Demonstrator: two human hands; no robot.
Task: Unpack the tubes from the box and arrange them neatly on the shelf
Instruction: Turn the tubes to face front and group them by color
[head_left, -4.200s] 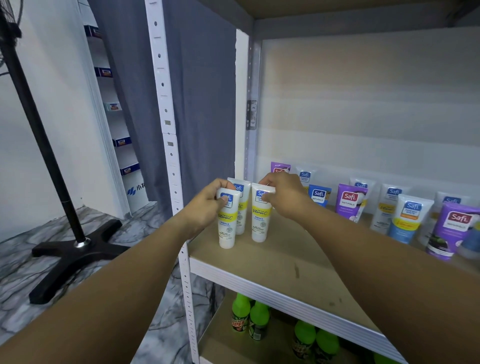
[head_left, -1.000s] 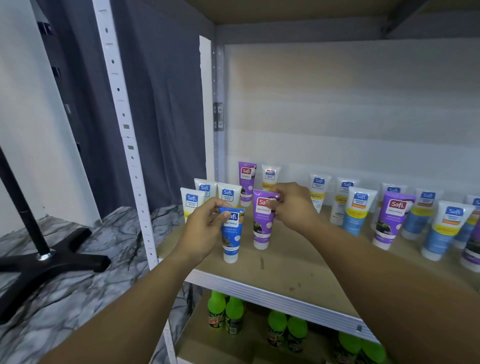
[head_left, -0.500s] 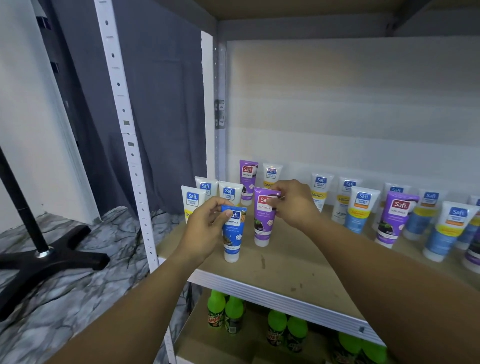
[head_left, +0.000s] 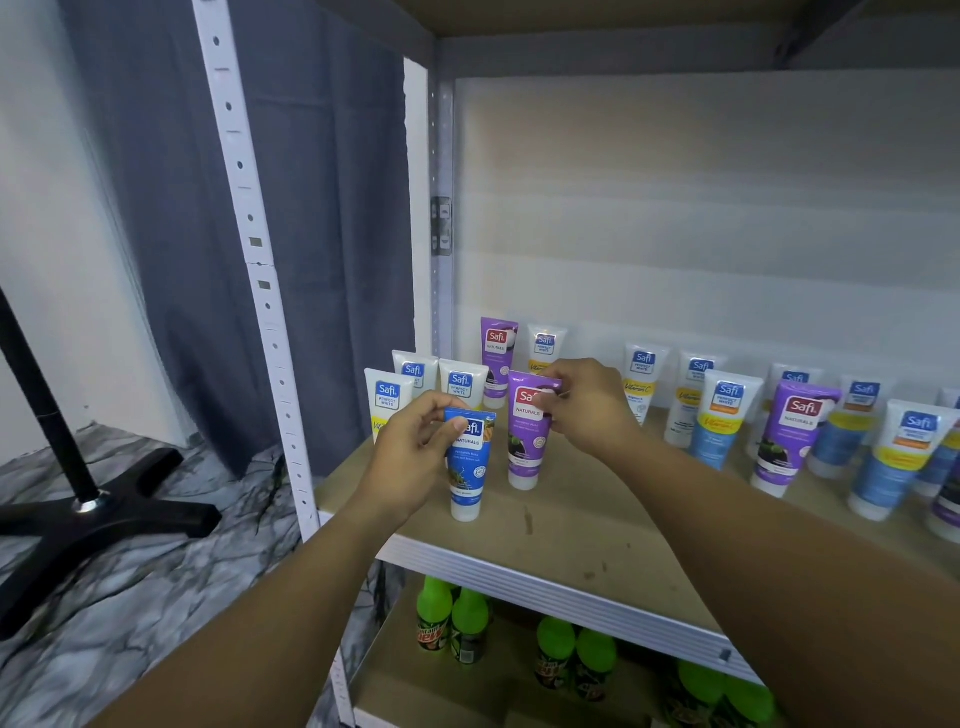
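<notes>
A blue tube (head_left: 469, 467) stands cap-down near the front of the wooden shelf (head_left: 582, 519), and my left hand (head_left: 410, 457) grips its top end. Right beside it stands a purple tube (head_left: 527, 436), upright, with my right hand (head_left: 587, 410) pinching its top edge. Three white tubes (head_left: 457, 384) stand just behind my left hand. Another purple tube (head_left: 497, 358) and a white one (head_left: 543, 345) stand at the back wall. The box is out of view.
Several more white, blue and purple tubes (head_left: 795, 431) fill the shelf to the right. The white perforated upright (head_left: 270, 312) rises left of my hands. Green-capped bottles (head_left: 452, 623) stand on the lower shelf. A black fan stand (head_left: 88, 499) sits on the marble floor at left.
Earlier my hands held two white tubes at the shelf's left end. Over the last second both hands stay on the blue and purple tubes, which hardly move; the view shifts slightly.
</notes>
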